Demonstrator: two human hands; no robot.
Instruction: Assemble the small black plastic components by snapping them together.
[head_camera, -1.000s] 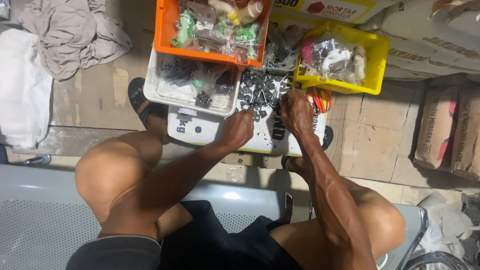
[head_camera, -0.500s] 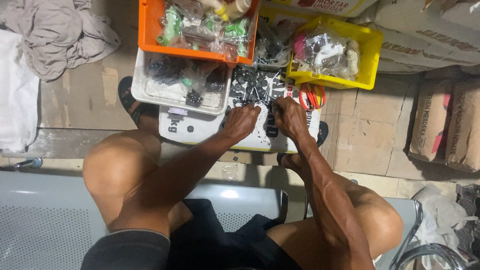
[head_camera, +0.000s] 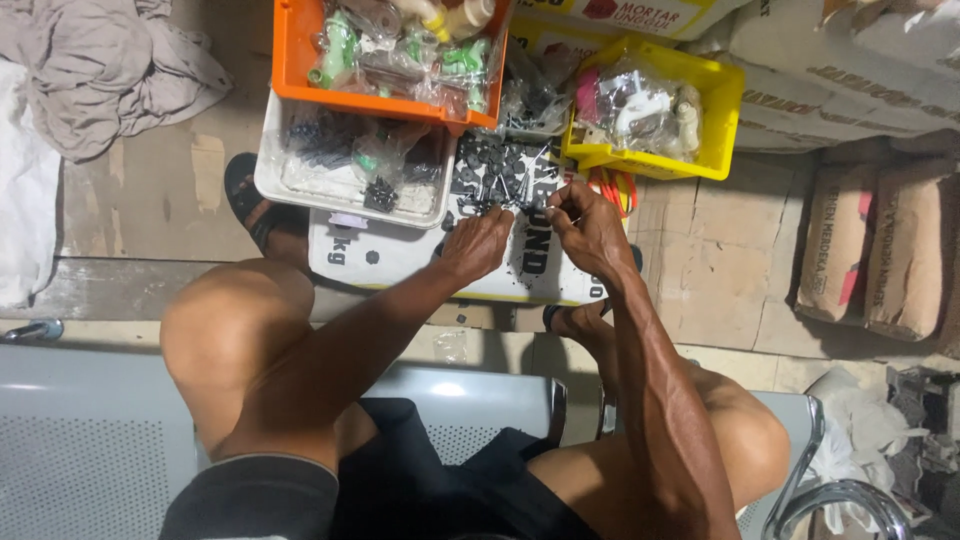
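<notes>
I sit on a grey metal bench (head_camera: 90, 440) and reach down between my knees. My left hand (head_camera: 480, 243) and my right hand (head_camera: 588, 228) meet over a pile of small black parts and screws (head_camera: 495, 175) spread on a white printed sack (head_camera: 400, 262) on the floor. The fingertips of both hands pinch at a small dark piece between them; it is too small to tell which hand holds it. Both hands are curled, fingers close together.
An orange bin (head_camera: 390, 55) of bagged fittings rests on a white tray (head_camera: 345, 165) of black parts. A yellow bin (head_camera: 655, 105) with bagged items stands to the right. Cement sacks (head_camera: 870, 250) lie at right, grey cloth (head_camera: 110, 70) at upper left.
Both hands have shifted slightly up and come closer together over the pile of black parts. The camera view has drifted a little.
</notes>
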